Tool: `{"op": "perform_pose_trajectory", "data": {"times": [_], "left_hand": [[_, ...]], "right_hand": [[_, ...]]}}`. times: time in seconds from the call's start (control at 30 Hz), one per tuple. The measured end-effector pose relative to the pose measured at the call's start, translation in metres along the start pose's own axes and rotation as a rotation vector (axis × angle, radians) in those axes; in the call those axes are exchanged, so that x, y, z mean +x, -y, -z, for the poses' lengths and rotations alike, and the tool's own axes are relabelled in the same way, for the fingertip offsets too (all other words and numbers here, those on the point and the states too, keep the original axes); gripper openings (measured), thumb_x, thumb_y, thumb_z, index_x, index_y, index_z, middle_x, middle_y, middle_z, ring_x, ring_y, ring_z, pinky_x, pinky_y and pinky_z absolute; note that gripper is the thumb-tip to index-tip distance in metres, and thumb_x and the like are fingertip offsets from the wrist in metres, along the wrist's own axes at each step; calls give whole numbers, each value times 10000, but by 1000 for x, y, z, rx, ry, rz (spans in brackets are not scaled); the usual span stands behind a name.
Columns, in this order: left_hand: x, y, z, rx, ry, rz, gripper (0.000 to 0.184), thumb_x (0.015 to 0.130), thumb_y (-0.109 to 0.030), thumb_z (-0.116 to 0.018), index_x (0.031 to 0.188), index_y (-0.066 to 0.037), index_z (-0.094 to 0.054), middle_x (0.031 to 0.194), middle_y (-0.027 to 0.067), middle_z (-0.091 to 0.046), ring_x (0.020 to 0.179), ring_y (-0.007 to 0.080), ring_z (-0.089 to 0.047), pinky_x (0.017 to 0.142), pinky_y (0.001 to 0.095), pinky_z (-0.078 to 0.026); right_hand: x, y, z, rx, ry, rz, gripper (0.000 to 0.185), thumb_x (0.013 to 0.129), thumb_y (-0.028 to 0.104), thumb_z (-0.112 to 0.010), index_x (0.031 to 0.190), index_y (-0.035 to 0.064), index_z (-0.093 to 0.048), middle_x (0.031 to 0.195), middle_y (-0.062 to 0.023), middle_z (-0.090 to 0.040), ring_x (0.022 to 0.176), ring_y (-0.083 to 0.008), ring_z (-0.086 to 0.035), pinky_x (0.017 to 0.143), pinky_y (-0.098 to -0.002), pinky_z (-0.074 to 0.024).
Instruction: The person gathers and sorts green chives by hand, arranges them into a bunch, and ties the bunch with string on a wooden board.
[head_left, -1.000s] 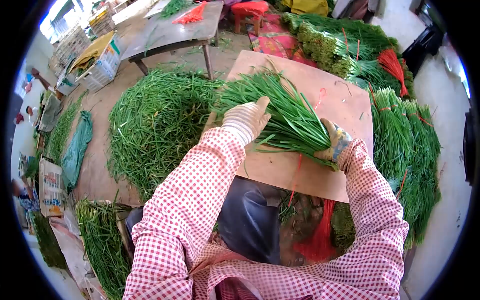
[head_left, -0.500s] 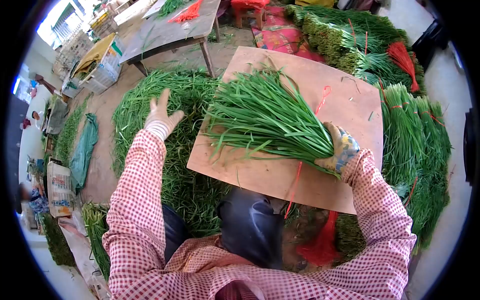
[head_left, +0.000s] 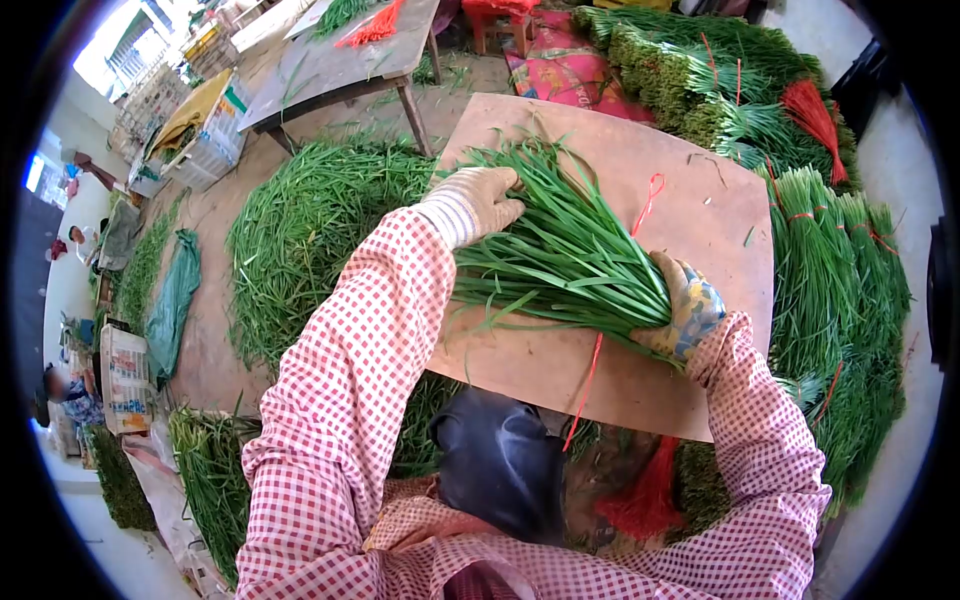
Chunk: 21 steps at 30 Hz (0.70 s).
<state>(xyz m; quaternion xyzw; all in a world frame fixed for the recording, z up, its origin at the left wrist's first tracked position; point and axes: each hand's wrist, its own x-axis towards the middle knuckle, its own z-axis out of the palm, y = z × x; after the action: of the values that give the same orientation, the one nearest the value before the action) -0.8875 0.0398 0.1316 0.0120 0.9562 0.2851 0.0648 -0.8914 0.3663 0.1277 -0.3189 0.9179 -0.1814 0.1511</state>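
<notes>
A loose bunch of garlic chives (head_left: 570,240) lies fanned out on a tan board (head_left: 520,360), over a red tie string (head_left: 648,200). My right hand (head_left: 683,308), in a patterned glove, is closed round the gathered stem end at the right. At the spread leaf tips on the upper left, my left hand (head_left: 480,203), in a pale glove with a striped cuff, has its fingers curled in on some leaves. How many leaves it pinches is hidden.
A heap of loose greens (head_left: 310,240) lies left of the board. Tied bundles (head_left: 820,260) are stacked along the right, with red strings (head_left: 812,120) on top. A low table (head_left: 345,70) stands at the back. One person (head_left: 75,395) is at far left.
My left hand has moved right from above the loose heap onto the leaf tips, and its spread fingers have closed. My right hand keeps its hold on the stems.
</notes>
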Motion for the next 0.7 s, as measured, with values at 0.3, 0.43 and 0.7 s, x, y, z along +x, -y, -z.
{"op": "perform_pose_trajectory", "data": {"times": [0.3, 0.43, 0.7], "left_hand": [[-33, 52, 12, 228, -385, 367, 350, 848, -218, -546, 1185, -137, -596, 1089, 205, -603, 1096, 342, -563, 925, 422, -453], [-141, 31, 44, 151, -209, 590, 235, 791, -212, -613, 924, -37, -696, 977, 198, -657, 991, 351, -626, 854, 429, -502], [-317, -26, -62, -39, -186, 63, 333, 743, -232, -656, 1043, -94, -615, 1213, 143, -548, 1018, 327, -580, 777, 431, -504]], "right_hand": [[1, 1, 1, 25, -32, 37, 835, 617, 276, -805, 1317, 37, -418, 1199, -218, -546, 1142, -387, -509, 981, -422, -426], [17, 11, -10, 203, 29, 2, 826, 613, 232, -800, 1310, -1, -423, 1204, -215, -578, 1132, -354, -556, 961, -404, -451], [37, -74, -20, 427, 153, 82, 913, 713, 169, -734, 1472, 72, -237, 1336, -122, -477, 1186, -312, -490, 1019, -389, -397]]}}
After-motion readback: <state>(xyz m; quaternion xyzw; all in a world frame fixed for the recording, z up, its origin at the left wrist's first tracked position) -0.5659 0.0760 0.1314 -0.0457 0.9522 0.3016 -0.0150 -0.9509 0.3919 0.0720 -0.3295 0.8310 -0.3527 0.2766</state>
